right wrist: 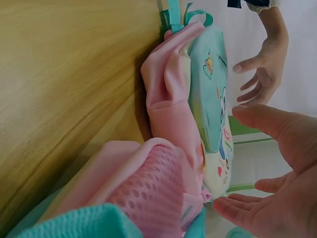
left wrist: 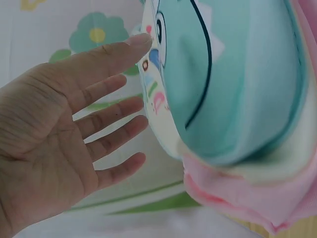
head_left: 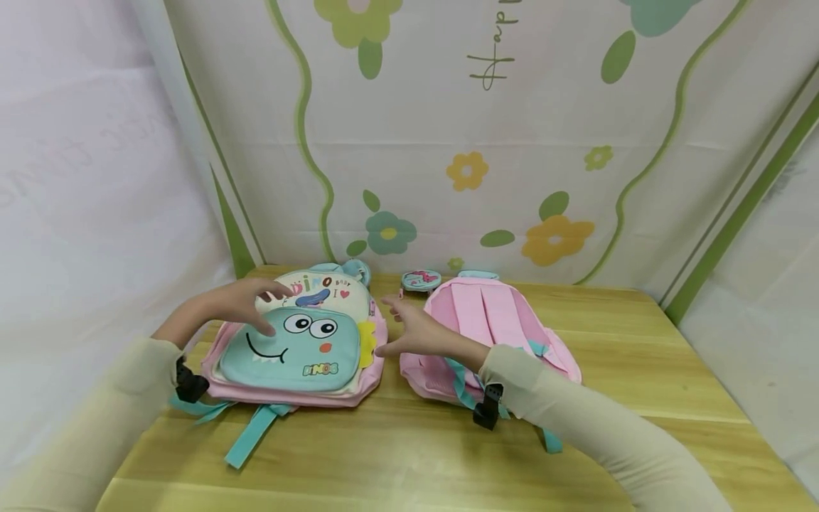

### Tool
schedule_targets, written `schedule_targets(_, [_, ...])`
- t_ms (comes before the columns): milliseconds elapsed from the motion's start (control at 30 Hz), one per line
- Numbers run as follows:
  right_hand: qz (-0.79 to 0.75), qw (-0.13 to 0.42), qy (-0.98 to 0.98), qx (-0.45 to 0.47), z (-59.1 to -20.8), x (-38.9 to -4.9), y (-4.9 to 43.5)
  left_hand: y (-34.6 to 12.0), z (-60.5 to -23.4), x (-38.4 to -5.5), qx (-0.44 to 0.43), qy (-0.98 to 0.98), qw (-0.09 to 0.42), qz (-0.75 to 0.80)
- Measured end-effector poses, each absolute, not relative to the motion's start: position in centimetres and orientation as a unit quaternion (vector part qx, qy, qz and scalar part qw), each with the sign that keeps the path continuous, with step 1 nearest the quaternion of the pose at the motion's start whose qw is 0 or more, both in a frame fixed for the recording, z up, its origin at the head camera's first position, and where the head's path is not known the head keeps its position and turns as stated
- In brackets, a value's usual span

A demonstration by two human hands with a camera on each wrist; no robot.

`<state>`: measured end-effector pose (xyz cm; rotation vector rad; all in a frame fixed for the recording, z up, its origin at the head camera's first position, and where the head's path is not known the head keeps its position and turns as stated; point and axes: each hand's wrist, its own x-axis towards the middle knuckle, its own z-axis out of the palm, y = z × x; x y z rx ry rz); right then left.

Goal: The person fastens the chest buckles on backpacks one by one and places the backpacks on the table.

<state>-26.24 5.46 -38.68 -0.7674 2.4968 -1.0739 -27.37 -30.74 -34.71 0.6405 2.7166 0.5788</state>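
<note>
A pink and teal backpack [head_left: 294,348] with a smiling dinosaur face lies front side up on the left. My left hand [head_left: 246,302] hovers over its left part, fingers spread and holding nothing; the left wrist view shows the palm beside the teal pocket [left wrist: 228,79]. Lying with its straps up, a second pink backpack [head_left: 493,327] is on the right. Between the two bags my right hand [head_left: 416,331] is held with fingers apart, near the dinosaur bag's right edge. Its forearm passes over the second backpack. In the right wrist view that hand's fingers are empty too.
Both bags lie on a wooden table [head_left: 397,455]. A small round teal item [head_left: 421,280] with a pink picture sits behind them, near the back edge. Teal strap ends [head_left: 256,434] trail toward the front. A white fabric wall [head_left: 409,142] with printed flowers stands behind.
</note>
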Motion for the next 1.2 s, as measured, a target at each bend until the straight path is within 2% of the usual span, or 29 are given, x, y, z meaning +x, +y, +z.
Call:
schedule_targets(367, [-0.409,0.211,0.854,-0.243,-40.3,-27.2,5.2,-34.5,-35.0,-27.7,0.193,0.941,0.181,0.211])
schedule_targets(700, [-0.399,0.245,0.851,-0.238,-41.8,-27.8,4.9,-35.5,-35.1,-26.8,0.158,0.940,0.223,0.203])
schedule_targets(1200, [-0.352,0.221,0.866,-0.279,-42.9,-27.6,4.7,-36.7,-36.5,-26.7,0.130,0.941,0.239,0.199])
